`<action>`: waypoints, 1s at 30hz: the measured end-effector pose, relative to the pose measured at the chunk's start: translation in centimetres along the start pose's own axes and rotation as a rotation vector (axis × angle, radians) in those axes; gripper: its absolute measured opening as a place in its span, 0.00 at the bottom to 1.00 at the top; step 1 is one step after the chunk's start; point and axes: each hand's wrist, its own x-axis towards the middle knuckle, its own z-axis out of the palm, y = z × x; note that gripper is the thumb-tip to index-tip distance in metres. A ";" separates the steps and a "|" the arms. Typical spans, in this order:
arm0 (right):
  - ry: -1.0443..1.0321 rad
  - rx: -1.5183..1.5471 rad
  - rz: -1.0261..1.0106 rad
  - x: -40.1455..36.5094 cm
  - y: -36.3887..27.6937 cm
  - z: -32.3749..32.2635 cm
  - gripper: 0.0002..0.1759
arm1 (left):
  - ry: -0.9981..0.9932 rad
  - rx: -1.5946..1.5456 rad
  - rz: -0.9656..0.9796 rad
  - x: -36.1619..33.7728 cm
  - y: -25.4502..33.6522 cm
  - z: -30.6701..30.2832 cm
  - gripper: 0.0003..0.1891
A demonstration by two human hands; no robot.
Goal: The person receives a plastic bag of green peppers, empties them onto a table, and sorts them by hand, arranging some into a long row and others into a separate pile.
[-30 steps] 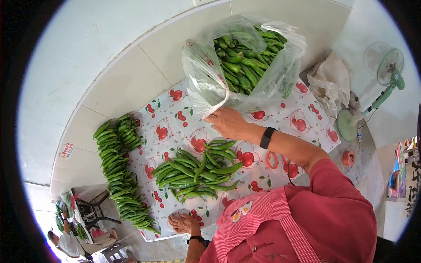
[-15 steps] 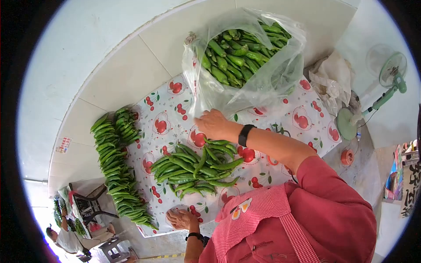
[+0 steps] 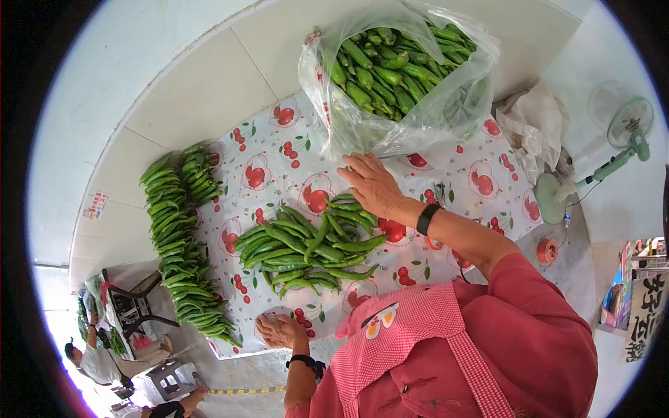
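Observation:
My right hand (image 3: 373, 187) is open, its fingers apart, at the lower edge of a large clear plastic bag (image 3: 327, 125). Green chili peppers (image 3: 390, 73) fill the bag, and its mouth gapes wide. Below that hand lies a loose pile of green chili peppers (image 3: 306, 244) on the patterned tablecloth (image 3: 258, 174). Near the table's front edge my left hand (image 3: 279, 331) rests flat on the cloth, holding nothing. Long overlapping rows of chili peppers (image 3: 182, 258) run down the left end of the table.
A green fan (image 3: 631, 132) stands at the right, near a crumpled whitish bag (image 3: 533, 125) and an orange roll (image 3: 548, 251) on the floor. A tiled wall (image 3: 209, 90) borders the table's far side. Another person (image 3: 97, 362) is at the far lower left, beside a dark-framed stool (image 3: 136, 303).
My right hand has let go of the bag's edge and spread its fingers, shifting slightly right. The bag's near edge has drawn back from the pile. My left hand stays on the cloth.

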 end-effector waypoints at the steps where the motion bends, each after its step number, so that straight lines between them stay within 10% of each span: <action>1: 0.027 0.028 0.004 -0.1 -0.2 -0.5 0.27 | 0.003 0.012 0.003 0.0 0.0 0.0 0.29; 9: 0.166 0.153 -0.003 -0.7 -0.3 -3.3 0.18 | 0.020 -0.012 -0.020 -0.2 0.1 0.1 0.29; 15: -0.034 0.471 0.372 -4.1 1.1 -2.8 0.16 | 0.012 -0.060 0.003 0.1 1.3 -1.3 0.26; 30: 0.072 0.044 0.321 -8.9 2.1 3.0 0.20 | -0.032 -0.030 -0.027 0.2 0.9 -0.6 0.26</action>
